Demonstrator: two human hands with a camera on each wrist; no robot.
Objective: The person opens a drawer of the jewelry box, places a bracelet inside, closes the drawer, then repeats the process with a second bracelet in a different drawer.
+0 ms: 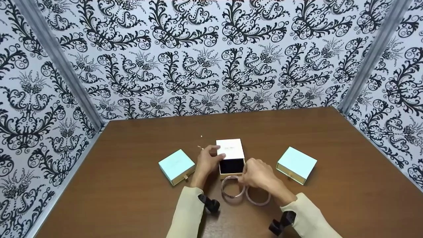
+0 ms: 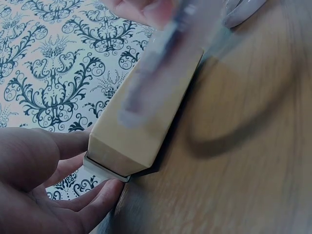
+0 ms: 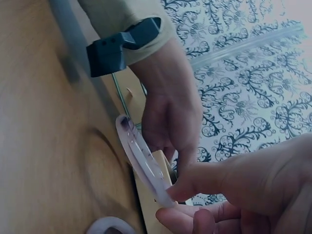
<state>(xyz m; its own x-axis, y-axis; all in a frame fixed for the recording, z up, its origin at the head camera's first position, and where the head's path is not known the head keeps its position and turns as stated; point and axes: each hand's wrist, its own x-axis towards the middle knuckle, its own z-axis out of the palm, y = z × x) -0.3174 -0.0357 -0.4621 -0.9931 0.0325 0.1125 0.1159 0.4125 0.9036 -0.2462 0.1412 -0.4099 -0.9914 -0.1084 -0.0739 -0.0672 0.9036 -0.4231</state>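
A white-topped drawer box (image 1: 230, 148) stands mid-table, its drawer (image 1: 231, 166) pulled toward me and showing a black inside. My left hand (image 1: 207, 162) grips the box's white sleeve at its left side, thumb on the top; the left wrist view shows fingers around the sleeve (image 2: 105, 170). Between thumb and fingers, my right hand (image 1: 259, 173) pinches a pale translucent bangle (image 3: 141, 156) with dark streaks. This bangle is tilted up in front of the drawer and casts a ring shadow. A second bangle (image 1: 259, 204) lies on the table below my right hand.
One mint-green drawer box (image 1: 176, 164) sits to the left, another mint box (image 1: 296, 162) to the right, both with gold-coloured drawers. Behind my left hand lie a small thin piece (image 1: 200, 147) and a tiny white bit (image 1: 201, 136). Patterned walls stand around the wooden table (image 1: 132, 198).
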